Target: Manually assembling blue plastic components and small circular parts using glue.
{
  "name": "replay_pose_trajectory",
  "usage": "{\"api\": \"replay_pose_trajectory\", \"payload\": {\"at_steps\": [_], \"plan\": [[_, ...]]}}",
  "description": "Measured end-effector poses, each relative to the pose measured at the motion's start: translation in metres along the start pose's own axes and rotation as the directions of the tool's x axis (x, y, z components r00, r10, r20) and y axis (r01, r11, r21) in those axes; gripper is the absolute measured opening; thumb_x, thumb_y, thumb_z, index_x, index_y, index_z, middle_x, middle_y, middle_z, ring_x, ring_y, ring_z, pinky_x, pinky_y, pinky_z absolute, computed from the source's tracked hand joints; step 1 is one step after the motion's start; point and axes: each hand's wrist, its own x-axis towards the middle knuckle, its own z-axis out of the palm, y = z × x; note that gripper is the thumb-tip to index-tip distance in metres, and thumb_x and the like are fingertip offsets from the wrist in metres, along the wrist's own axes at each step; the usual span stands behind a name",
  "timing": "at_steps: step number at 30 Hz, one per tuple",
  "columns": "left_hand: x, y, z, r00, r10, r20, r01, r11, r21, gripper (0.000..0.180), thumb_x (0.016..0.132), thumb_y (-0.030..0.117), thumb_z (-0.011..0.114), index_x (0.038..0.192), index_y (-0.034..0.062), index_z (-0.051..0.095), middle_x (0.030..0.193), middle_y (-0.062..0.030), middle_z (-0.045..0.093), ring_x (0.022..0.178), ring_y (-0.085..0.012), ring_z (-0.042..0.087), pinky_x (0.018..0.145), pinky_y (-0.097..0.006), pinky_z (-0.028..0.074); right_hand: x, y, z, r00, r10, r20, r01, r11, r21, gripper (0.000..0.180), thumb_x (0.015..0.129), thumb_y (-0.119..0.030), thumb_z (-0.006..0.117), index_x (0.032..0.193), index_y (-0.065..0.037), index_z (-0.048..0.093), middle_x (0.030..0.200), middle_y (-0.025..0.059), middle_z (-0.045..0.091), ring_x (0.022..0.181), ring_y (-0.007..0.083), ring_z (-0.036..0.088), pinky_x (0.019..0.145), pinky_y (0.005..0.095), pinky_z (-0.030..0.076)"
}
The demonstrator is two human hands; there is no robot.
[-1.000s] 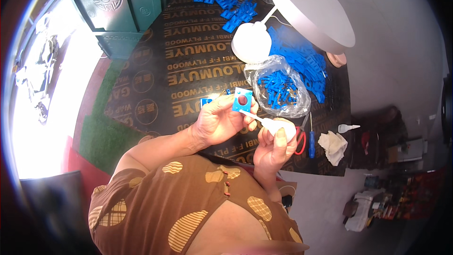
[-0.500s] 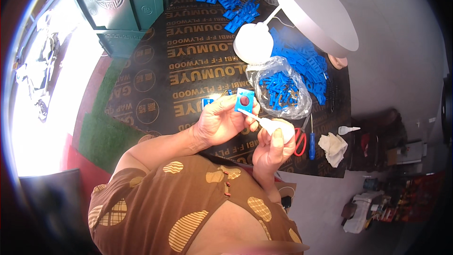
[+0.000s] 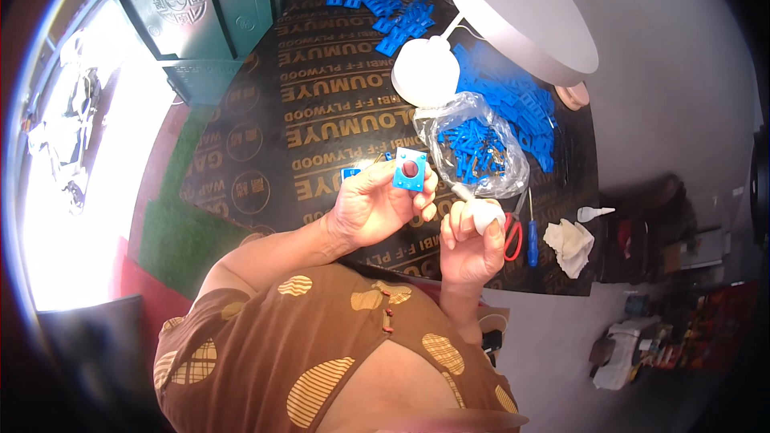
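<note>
Dark plywood table (image 3: 321, 112), green cabinet (image 3: 200, 8), white lamp (image 3: 521, 12), bright window light at left.

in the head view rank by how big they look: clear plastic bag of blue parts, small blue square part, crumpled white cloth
1. clear plastic bag of blue parts
2. crumpled white cloth
3. small blue square part, held in the left hand; nearer the camera, so unsure.
</note>
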Motion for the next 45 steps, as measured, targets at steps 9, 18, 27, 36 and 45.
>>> {"api": "replay_pose_trajectory", "payload": {"at_steps": [9, 18, 27, 36, 45], "plan": [[0.001, 0.001, 0.004, 1.0, 0.003, -0.02, -0.004, 1.0, -0.006, 0.029, 0.088, 0.035, 0.06, 0.099, 0.0091, 0.063, 0.099, -0.0117, 0.058, 0.081, -0.0198, 0.054, 0.078, -0.038, 0.041, -0.005, -0.017, -0.017, 0.984, 0.008, 0.177, -0.015, 0.999, 0.043, 0.047, 0.093, -0.031, 0.058, 0.126, -0.001, 0.045, 0.084, 0.01, 0.059, 0.068, 0.0135, 0.044, 0.056, 0.0255, 0.04], [0.001, 0.0, 0.014, 0.998, 0.003, -0.063, 0.003, 0.996, 0.092, 0.029, 0.087, 0.04, 0.06, 0.098, 0.0132, 0.061, 0.093, -0.0084, 0.05, 0.081, -0.0207, 0.046, 0.073, -0.036, 0.036, -0.006, -0.025, -0.031, 0.995, 0.095, 0.01, -0.095, 0.96, 0.264, 0.043, 0.096, -0.037, 0.052, 0.117, 0.001, 0.053, 0.076, 0.0023, 0.042, 0.064, 0.0117, 0.034, 0.053, 0.0247, 0.032], [0.003, 0.003, 0.015, 0.995, 0.045, -0.086, -0.037, 0.995, 0.088, 0.032, 0.09, 0.038, 0.056, 0.096, 0.0061, 0.053, 0.089, -0.0062, 0.047, 0.078, -0.0175, 0.044, 0.07, -0.034, 0.037, -0.015, -0.042, -0.046, 1.0, -0.026, -0.008, 0.026, 1.0, -0.008, 0.036, 0.09, -0.018, 0.064, 0.119, 0.001, 0.055, 0.099, 0.0113, 0.06, 0.079, 0.0192, 0.058, 0.071, 0.0339, 0.05], [0.005, 0.006, 0.017, 0.998, 0.048, -0.028, -0.045, 0.995, 0.093, 0.037, 0.091, 0.036, 0.057, 0.105, 0.0027, 0.052, 0.09, -0.0059, 0.047, 0.079, -0.0171, 0.044, 0.071, -0.033, 0.035, 0.021, -0.116, -0.077, 0.911, -0.364, -0.193, 0.037, 0.539, -0.842, 0.018, 0.085, -0.006, 0.067, 0.1, 0.002, 0.062, 0.092, 0.0046, 0.066, 0.08, 0.0102, 0.061, 0.073, 0.0249, 0.049], [-0.011, 0.031, 0.024, 0.985, 0.168, -0.033, -0.162, 0.976, 0.143, 0.036, 0.092, 0.035, 0.058, 0.107, 0.0027, 0.052, 0.09, -0.0048, 0.044, 0.079, -0.0172, 0.042, 0.072, -0.033, 0.035, 0.075, -0.149, -0.186, 0.903, -0.425, -0.061, -0.127, -0.129, -0.983, 0.022, 0.078, -0.014, 0.071, 0.091, 0.001, 0.064, 0.078, 0.0104, 0.068, 0.07, 0.0172, 0.065, 0.065, 0.0321, 0.05]]}}
